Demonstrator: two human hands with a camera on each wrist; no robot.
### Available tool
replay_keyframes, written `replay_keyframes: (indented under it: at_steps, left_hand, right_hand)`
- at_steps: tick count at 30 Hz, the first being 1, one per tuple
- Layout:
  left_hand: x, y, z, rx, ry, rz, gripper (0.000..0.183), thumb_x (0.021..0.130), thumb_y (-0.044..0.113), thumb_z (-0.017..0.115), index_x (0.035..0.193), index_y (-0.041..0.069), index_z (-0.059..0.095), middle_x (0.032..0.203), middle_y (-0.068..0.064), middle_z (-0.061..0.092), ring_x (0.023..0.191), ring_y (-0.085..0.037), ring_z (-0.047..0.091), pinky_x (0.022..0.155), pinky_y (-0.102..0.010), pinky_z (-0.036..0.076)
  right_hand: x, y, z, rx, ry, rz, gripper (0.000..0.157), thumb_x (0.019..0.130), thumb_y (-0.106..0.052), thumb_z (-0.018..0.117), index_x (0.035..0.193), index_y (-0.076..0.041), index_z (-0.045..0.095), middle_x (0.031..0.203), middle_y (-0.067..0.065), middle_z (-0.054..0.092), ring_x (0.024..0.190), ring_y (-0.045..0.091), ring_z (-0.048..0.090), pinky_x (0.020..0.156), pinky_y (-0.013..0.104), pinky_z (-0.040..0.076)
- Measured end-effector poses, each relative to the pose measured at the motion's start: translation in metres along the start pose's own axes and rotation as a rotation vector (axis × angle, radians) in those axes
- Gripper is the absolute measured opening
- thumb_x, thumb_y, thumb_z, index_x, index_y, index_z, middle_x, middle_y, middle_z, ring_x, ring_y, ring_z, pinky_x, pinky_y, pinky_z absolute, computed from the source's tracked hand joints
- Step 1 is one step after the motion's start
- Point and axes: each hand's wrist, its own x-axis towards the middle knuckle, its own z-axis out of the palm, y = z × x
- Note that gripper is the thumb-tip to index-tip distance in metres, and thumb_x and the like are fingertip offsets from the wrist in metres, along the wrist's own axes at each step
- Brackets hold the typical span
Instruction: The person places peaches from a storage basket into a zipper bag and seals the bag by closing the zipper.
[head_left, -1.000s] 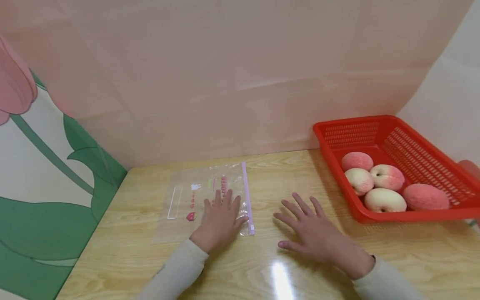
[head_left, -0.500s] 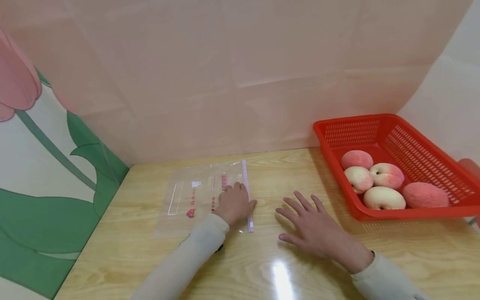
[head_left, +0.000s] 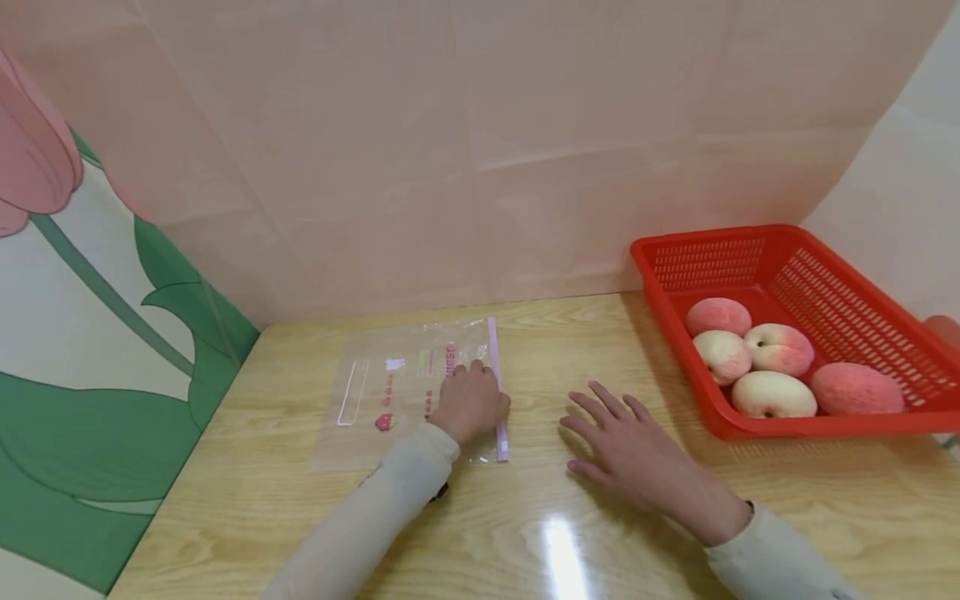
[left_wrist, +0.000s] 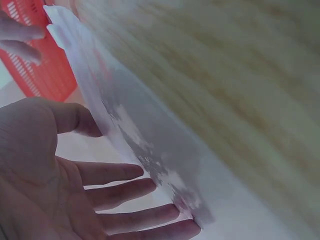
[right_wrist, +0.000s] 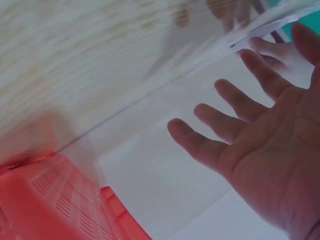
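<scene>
A clear plastic zip bag (head_left: 408,367) with pink and white prints lies flat on the table, its lilac slider strip (head_left: 492,342) along the right edge. My left hand (head_left: 468,404) is over the strip side of the bag. In the left wrist view its fingertips (left_wrist: 167,212) touch the bag's surface, and the thumb tip meets the strip. The fingers are apart and only slightly bent, pinching nothing that I can see. Palm down and spread, my right hand (head_left: 637,458) is just above or on the table between bag and basket; the right wrist view (right_wrist: 265,135) shows no object in it.
On the right stands a red plastic basket (head_left: 678,367) with several peaches (head_left: 780,350) in it. Behind the table hangs a pinkish sheet (head_left: 465,167). A tulip-patterned panel (head_left: 75,333) is at the left. The wooden tabletop (head_left: 480,533) reflects a light near the front.
My left hand has slid right across the bag to its lilac strip, and its fingers have bent downward. The right hand stays nearly in place.
</scene>
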Motion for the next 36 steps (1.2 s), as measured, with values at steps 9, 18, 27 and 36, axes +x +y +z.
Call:
replay_keyframes:
  at_steps: [9,18,27,36]
  left_hand:
    - [0.004,0.003,0.003,0.236,0.108,0.057,0.031,0.087,0.025,0.067,0.105,-0.001,0.068,0.092,-0.008,0.063,0.078,-0.023,0.064,0.069,-0.034,0.056]
    - [0.008,-0.003,0.002,0.112,0.093,0.023,0.029,0.086,0.022,0.071,0.107,0.002,0.069,0.098,-0.010,0.064,0.083,-0.026,0.064,0.071,-0.038,0.057]
    - [0.001,-0.003,-0.011,-0.124,0.066,0.050,0.010,0.083,0.015,0.069,0.082,0.006,0.064,0.082,-0.004,0.061,0.068,-0.016,0.052,0.059,-0.032,0.051]
    - [-0.008,0.006,-0.006,-0.076,0.094,0.093,0.022,0.086,0.023,0.069,0.100,0.006,0.068,0.090,-0.006,0.067,0.075,-0.018,0.062,0.065,-0.033,0.055]
  right_hand:
    - [0.004,-0.001,-0.002,0.024,-0.017,-0.024,0.041,0.092,-0.042,0.067,0.126,-0.021,0.061,0.141,0.010,0.057,0.136,0.037,0.047,0.102,0.058,0.046]
    - [0.005,-0.003,-0.003,0.039,0.003,-0.026,0.039,0.090,-0.038,0.070,0.124,-0.020,0.062,0.137,0.009,0.060,0.134,0.035,0.050,0.100,0.057,0.048]
    - [0.028,-0.002,0.000,0.063,-0.019,-0.071,0.047,0.093,-0.037,0.067,0.134,-0.017,0.058,0.144,0.010,0.056,0.138,0.035,0.047,0.105,0.055,0.046]
    - [0.063,-0.007,0.011,0.056,-0.054,-0.128,0.052,0.096,-0.030,0.063,0.143,-0.010,0.052,0.148,0.010,0.053,0.140,0.036,0.045,0.104,0.055,0.047]
